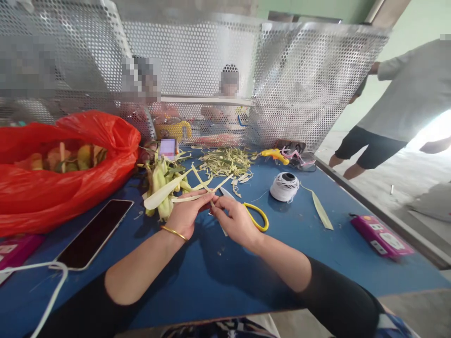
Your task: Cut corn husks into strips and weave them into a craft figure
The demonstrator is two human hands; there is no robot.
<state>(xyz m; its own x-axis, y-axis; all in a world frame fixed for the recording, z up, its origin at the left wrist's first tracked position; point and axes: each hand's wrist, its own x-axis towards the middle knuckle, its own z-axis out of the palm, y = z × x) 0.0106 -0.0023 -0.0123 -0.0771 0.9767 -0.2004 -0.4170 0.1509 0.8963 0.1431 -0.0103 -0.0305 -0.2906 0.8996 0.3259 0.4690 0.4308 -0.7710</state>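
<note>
My left hand (188, 211), with a gold bangle at the wrist, pinches pale green leaf strips (165, 193) that cross and fan out above the fingers. Close against it, my right hand (234, 218) has its fingers closed on the same strips near their lower ends. Scissors (260, 217) with yellow handles lie on the blue table just beyond my right hand, partly hidden by it. Behind my left hand rests a bundle of yellow-green leaves (160, 180). A heap of thin leaf trimmings (225, 162) is farther back.
A red plastic bag (120, 155) and a phone (95, 234) lie left. To the right are a spool of white thread (283, 188), a single leaf strip (321, 211) and a magenta pack (382, 237). Perforated metal sheet (190, 56) stands behind; people are beyond it and at right.
</note>
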